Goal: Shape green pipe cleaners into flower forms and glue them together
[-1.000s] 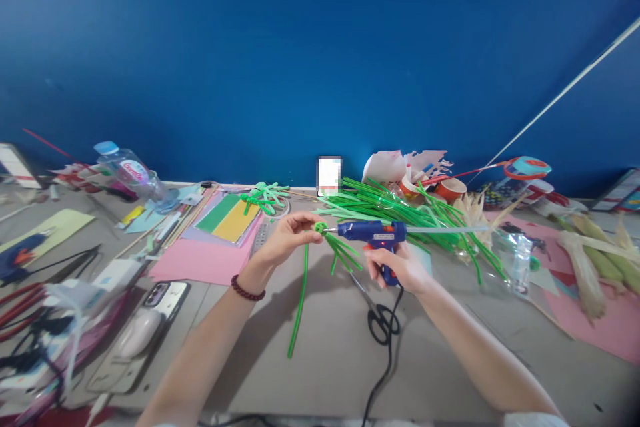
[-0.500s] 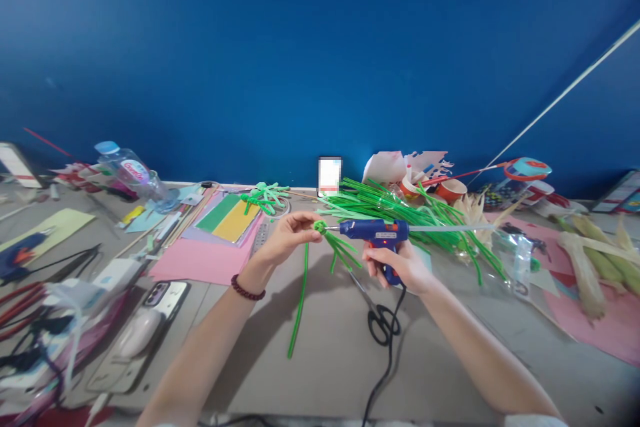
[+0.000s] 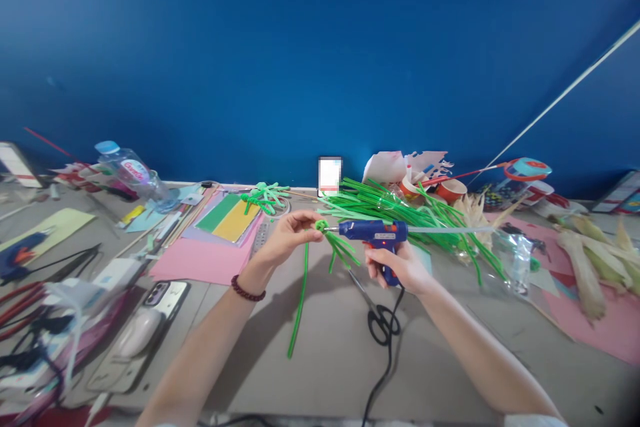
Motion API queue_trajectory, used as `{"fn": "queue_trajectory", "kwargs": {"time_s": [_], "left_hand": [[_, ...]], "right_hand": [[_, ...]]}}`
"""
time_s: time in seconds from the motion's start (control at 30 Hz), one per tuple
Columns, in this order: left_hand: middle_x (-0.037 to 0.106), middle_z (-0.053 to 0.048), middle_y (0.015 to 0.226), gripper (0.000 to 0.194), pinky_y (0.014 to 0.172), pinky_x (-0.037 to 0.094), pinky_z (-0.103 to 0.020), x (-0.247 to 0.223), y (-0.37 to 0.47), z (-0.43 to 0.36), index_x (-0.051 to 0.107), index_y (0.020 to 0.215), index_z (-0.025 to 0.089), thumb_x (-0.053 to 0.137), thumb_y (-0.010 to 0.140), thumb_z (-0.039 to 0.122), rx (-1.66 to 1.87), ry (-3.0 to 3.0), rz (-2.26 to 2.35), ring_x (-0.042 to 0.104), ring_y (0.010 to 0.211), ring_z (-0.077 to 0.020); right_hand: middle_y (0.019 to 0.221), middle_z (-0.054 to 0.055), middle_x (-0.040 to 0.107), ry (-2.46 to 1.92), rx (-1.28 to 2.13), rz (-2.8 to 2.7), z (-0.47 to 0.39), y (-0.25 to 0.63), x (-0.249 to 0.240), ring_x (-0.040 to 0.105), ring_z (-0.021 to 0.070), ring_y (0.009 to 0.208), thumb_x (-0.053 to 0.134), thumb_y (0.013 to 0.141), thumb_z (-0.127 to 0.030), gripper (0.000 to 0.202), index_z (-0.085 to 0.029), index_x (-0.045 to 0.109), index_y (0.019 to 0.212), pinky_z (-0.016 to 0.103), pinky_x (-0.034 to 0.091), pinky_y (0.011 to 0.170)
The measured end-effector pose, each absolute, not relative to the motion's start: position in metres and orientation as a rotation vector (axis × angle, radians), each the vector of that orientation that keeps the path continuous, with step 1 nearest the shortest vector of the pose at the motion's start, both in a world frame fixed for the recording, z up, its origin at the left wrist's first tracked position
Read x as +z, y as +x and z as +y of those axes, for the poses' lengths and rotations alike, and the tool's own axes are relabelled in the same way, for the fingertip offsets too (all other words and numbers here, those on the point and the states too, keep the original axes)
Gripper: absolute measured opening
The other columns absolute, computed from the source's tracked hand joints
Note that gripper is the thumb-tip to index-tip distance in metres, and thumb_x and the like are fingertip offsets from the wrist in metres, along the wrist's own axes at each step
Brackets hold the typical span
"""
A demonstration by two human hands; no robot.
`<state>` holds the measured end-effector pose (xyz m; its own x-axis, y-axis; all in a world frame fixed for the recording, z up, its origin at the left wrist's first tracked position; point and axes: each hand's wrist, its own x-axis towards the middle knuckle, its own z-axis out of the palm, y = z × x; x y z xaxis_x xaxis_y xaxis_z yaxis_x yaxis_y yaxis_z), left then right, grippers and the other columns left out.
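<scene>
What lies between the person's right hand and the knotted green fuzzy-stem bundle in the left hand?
In the head view, a blue plastic glue gun: the right hand grips its handle; its nozzle points at the bundle.

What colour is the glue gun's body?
Dark blue: the glue gun shows best in the head view.

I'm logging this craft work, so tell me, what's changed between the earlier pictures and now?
The long, pale, dried husks at far right lie differently; which way they moved is unclear. Neither hand took or released anything: the left hand still pinches the green fuzzy-stem bundle; the right hand still grips the blue plastic glue gun, nearly unmoved.
</scene>
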<state>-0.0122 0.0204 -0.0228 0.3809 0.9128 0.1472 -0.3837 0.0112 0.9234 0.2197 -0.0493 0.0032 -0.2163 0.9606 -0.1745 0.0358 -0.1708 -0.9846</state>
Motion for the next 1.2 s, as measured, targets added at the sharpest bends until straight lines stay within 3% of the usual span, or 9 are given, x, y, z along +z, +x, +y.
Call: {"fn": "queue_trajectory", "kwargs": {"time_s": [0.5, 0.7, 0.9, 1.2], "left_hand": [[0.069, 0.001, 0.073, 0.028, 0.058, 0.055, -0.020, -0.022, -0.011, 0.020, 0.071, 0.082, 0.017, 0.084, 0.056, 0.014, 1.113, 1.107, 0.578, 0.064, 0.060, -0.0095], [0.070, 0.001, 0.070, 0.028, 0.058, 0.055, -0.020, -0.021, -0.010, 0.019, 0.072, 0.080, 0.017, 0.085, 0.055, 0.016, 1.130, 1.086, 0.607, 0.065, 0.059, -0.0098], [0.071, 0.000, 0.071, 0.028, 0.059, 0.056, -0.022, -0.016, -0.008, 0.017, 0.072, 0.078, 0.016, 0.085, 0.053, 0.016, 1.150, 1.069, 0.660, 0.065, 0.058, -0.0101], [0.069, 0.000, 0.071, 0.028, 0.060, 0.055, -0.022, -0.017, -0.011, 0.018, 0.073, 0.080, 0.016, 0.085, 0.055, 0.017, 1.172, 1.120, 0.668, 0.063, 0.057, -0.0089]], "right_hand": [[0.046, 0.002, 0.058, -1.249, 1.431, -1.359, -0.050, 0.218, 0.005, 0.048, 0.0081, 0.030, 0.063, 0.070, -0.043, 0.036, -0.015, 0.055, 0.050, 0.019, 0.035, 0.031], [0.049, 0.000, 0.060, -1.226, 1.423, -1.311, -0.050, 0.218, 0.004, 0.047, 0.0082, 0.030, 0.065, 0.069, -0.044, 0.030, -0.015, 0.057, 0.065, 0.019, 0.034, 0.031], [0.051, 0.000, 0.058, -1.306, 1.241, -1.390, -0.058, 0.214, 0.010, 0.047, 0.0081, 0.033, 0.066, 0.071, -0.045, 0.031, -0.016, 0.057, 0.068, 0.020, 0.037, 0.033], [0.045, 0.002, 0.054, -1.268, 0.821, -1.605, -0.066, 0.212, 0.010, 0.048, 0.0112, 0.038, 0.061, 0.079, -0.038, 0.034, -0.018, 0.052, 0.053, 0.024, 0.040, 0.040]]}}
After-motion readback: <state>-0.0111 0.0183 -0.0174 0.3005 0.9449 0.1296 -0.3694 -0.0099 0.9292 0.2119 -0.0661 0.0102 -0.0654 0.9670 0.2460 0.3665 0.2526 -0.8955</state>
